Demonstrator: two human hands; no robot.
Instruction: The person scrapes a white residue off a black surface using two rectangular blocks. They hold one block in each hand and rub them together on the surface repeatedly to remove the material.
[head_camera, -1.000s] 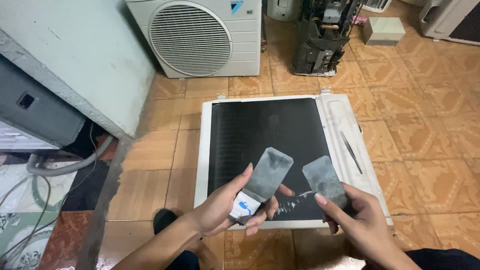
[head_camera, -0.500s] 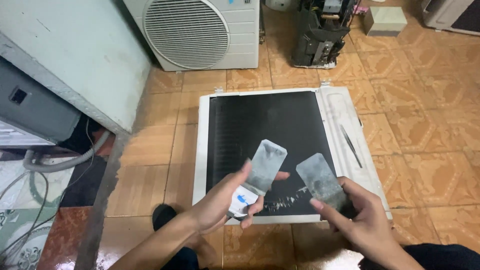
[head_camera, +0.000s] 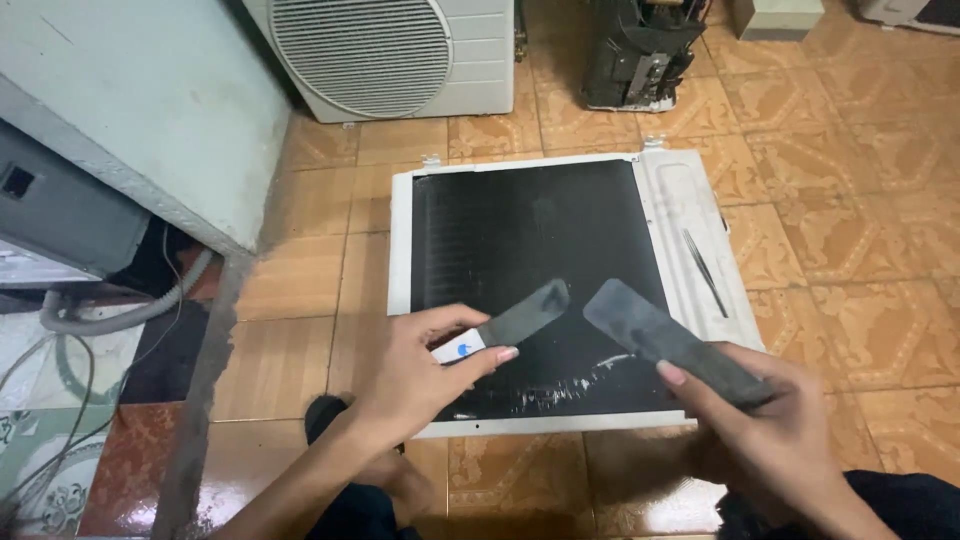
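Observation:
My left hand (head_camera: 420, 372) grips a flat grey strip (head_camera: 520, 318) with a white end, tilted up to the right. In my right hand (head_camera: 770, 425) lies a second flat grey strip (head_camera: 660, 338), slanting up to the left. Both strips hover over the near part of a white-framed panel (head_camera: 690, 215) with a black finned face (head_camera: 530, 240) lying flat on the tiled floor. Their far tips are a short gap apart. White scratch marks (head_camera: 590, 372) show on the black face just below the strips.
A white outdoor air-conditioner unit (head_camera: 380, 55) with a round fan grille stands behind the panel. A dark dismantled machine (head_camera: 640, 50) sits at the back. A grey box (head_camera: 130, 110) and a hose (head_camera: 120, 310) are at the left. A thin tool (head_camera: 705, 270) lies on the panel's right rim.
Both strips have tilted from nearly face-on to flatter and edge-on, and lowered toward the black face. The view has moved closer to the panel.

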